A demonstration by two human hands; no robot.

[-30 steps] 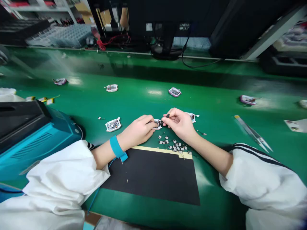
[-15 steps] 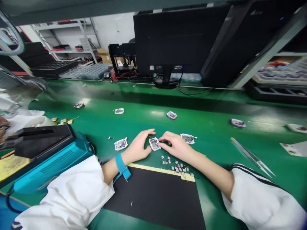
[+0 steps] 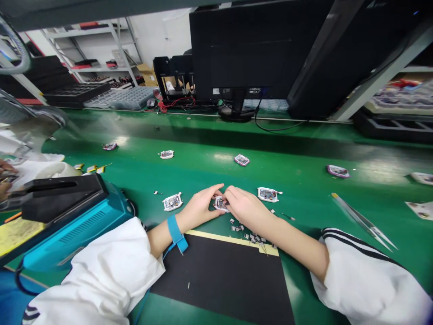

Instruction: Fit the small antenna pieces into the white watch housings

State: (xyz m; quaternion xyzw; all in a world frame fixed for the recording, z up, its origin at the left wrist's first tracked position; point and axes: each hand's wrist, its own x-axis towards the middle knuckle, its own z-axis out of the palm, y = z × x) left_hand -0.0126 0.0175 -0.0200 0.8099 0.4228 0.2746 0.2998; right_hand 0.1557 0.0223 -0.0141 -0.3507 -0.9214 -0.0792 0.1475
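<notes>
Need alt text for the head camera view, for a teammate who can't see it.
The left hand and right hand meet over a small white-framed circuit board on a green bench. The left wrist wears a blue strap. Tiny components lie below, near a black mat; tweezers lie right.

Desk layout from my seat, roughly:
Small circuit module sits between the left hand and right hand, black mat just in front, tweezers off right, boxy machine off left, monitor behind, more modules scattered beyond.
</notes>
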